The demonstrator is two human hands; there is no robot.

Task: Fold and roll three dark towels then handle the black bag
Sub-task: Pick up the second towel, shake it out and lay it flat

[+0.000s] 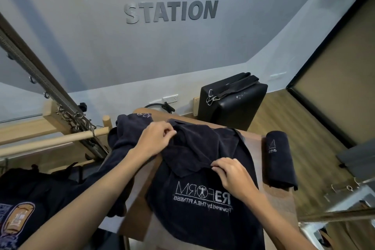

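Black padded box [233, 103] against wall [81, 36]

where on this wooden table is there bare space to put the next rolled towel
Bare wood shows between the spread towel and the rolled towel, and near the table's right edge below that roll. The left side is crowded by a heaped towel.

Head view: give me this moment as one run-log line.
stage: folding second towel | left hand: pinches towel edge | right hand: pinches folded edge | rolled towel: on table, right

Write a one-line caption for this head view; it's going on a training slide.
Both hands, left and right, pinch a dark logo towel on a wooden table, one rolled towel finished alongside.
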